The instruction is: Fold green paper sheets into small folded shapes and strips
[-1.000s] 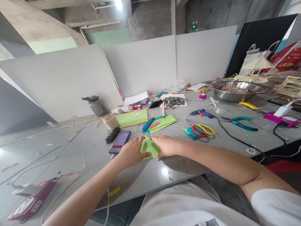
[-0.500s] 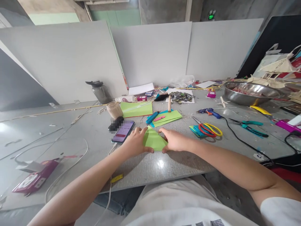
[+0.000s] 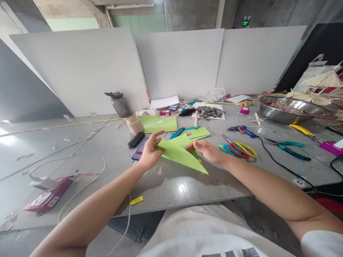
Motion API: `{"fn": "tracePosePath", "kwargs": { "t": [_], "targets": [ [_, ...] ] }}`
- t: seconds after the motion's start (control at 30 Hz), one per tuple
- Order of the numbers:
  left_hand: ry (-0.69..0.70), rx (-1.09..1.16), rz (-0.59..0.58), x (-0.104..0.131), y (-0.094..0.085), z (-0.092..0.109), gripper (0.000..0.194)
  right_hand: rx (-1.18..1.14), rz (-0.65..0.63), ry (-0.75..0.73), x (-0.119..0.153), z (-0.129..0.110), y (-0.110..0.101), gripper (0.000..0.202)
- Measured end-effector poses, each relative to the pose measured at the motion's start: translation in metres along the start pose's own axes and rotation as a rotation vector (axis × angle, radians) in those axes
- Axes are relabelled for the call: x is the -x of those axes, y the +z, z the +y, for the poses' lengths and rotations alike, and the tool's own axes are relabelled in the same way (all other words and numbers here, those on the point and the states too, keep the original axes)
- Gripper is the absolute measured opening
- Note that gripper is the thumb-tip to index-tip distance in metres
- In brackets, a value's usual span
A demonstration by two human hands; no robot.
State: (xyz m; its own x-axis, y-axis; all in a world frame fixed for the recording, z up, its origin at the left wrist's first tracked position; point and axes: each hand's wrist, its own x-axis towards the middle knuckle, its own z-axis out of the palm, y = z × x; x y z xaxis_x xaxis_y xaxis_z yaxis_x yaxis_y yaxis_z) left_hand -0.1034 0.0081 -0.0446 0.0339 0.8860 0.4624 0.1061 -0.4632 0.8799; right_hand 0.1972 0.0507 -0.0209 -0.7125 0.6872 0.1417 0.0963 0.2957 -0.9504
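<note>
A folded sheet of light green paper is held up above the table between both hands, its flaps spread and one pointed corner hanging toward the lower right. My left hand pinches its left edge between thumb and fingers, with the index finger stretched out. At the right side, my right hand grips the paper, some fingers hidden behind the upper flap. Just behind the left hand lies a phone, partly covered by it. More green paper and a teal cutter lie beyond the held sheet.
To the right are red-and-yellow-handled scissors, a blue glue gun, teal pliers and a steel bowl. A jar and a dark bottle stand at back left. A purple power strip with cables lies left.
The green paper has been lifted and opened, its flaps now fanned apart. My left hand has shifted slightly left, my right hand slightly right, and the view has turned a little.
</note>
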Motion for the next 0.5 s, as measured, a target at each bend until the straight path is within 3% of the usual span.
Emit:
{"fn": "tracePosePath", "kwargs": {
  "t": [0.07,0.1,0.13,0.17,0.27,0.33,0.4,0.5],
  "targets": [
    [0.136,-0.023,0.016,0.001,-0.001,0.003,0.018,0.024,0.084,-0.009,0.000,0.008,0.000,0.085],
    [0.184,-0.038,0.015,0.002,-0.001,0.004,0.013,0.064,0.163,-0.017,-0.001,0.012,0.001,0.070],
    [0.223,-0.049,0.015,0.004,-0.001,0.005,0.033,0.105,0.278,-0.035,-0.002,0.015,0.002,0.055],
    [0.259,-0.055,0.023,0.005,-0.001,0.005,0.048,0.131,0.408,-0.040,-0.004,0.019,0.003,0.052],
    [0.351,-0.075,0.121,0.011,-0.001,0.000,0.064,0.016,0.713,0.076,-0.008,0.022,0.006,0.100],
    [0.347,-0.084,0.207,0.013,0.001,-0.004,0.062,-0.201,0.728,0.190,-0.011,0.019,0.007,0.114],
    [0.302,-0.054,0.256,0.015,0.002,-0.007,0.060,-0.364,0.668,0.257,-0.012,0.013,0.007,0.111],
    [0.226,0.049,0.251,0.014,0.003,-0.007,0.056,-0.402,0.663,0.242,-0.012,0.005,0.005,0.106]
  ]
}}
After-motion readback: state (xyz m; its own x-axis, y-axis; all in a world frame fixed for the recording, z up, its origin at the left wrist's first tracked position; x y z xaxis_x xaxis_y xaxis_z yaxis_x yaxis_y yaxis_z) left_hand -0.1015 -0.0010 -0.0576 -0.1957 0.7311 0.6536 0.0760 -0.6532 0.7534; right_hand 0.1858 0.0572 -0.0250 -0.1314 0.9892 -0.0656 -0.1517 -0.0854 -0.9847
